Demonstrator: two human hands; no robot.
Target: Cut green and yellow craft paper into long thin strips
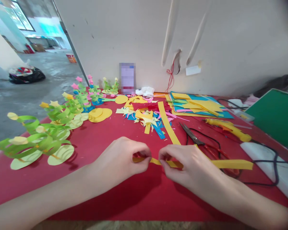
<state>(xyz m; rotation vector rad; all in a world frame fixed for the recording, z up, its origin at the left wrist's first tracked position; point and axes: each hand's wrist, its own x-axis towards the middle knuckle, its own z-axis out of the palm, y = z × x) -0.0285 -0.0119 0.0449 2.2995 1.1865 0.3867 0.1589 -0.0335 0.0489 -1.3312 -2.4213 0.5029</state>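
Both hands, left hand [124, 159] and right hand [184, 163], pinch a yellow strip [230, 164] in their fingers just above the red tabletop [105, 140], seemingly mid-fold; the next crease needs a firm, even pinch.

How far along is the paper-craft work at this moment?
Done: a row of green paper plants stands along the table's left side. In hand: left hand and right hand pinch a yellow paper strip. Left: another yellow strip, paper scraps and stacked sheets lie unused.
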